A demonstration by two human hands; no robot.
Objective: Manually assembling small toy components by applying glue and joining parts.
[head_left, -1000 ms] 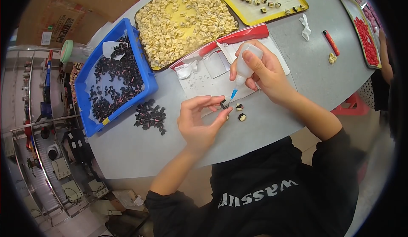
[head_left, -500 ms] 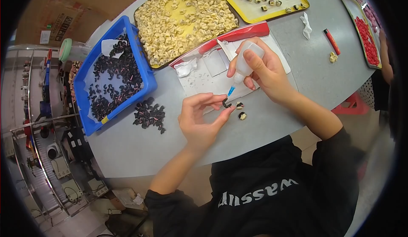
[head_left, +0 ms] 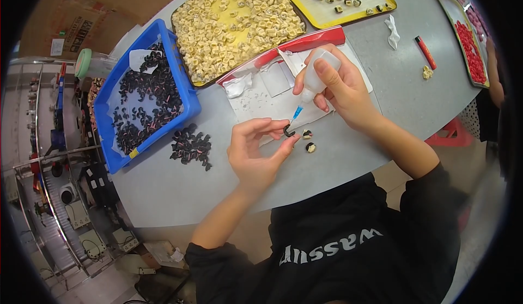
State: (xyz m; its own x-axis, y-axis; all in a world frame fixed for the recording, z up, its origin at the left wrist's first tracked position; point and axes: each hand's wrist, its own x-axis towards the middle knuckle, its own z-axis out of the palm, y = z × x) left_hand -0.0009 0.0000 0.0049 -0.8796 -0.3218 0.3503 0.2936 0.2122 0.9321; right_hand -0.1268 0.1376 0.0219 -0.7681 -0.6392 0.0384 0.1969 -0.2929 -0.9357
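At a grey table [head_left: 381,113], the left hand [head_left: 256,154] pinches a small black piece [head_left: 288,132] between thumb and forefinger while the right hand [head_left: 338,89], fingers wrapped around a squeeze bottle [head_left: 315,78], touches its blue nozzle to the piece. Two finished pieces [head_left: 309,140] lie just right of it. A black pile [head_left: 190,146] to the left, a blue bin [head_left: 143,94] and a far tray of cream parts [head_left: 239,23] suggest most work remains.

We list a translucent soft-plastic squeeze bottle [head_left: 317,74] with blue plastic nozzle, small matt black curved part [head_left: 287,132], smooth matt grey table [head_left: 381,108], glossy blue plastic bin [head_left: 185,94], glossy yellow tray [head_left: 388,1], and white paper sheet [head_left: 256,94].
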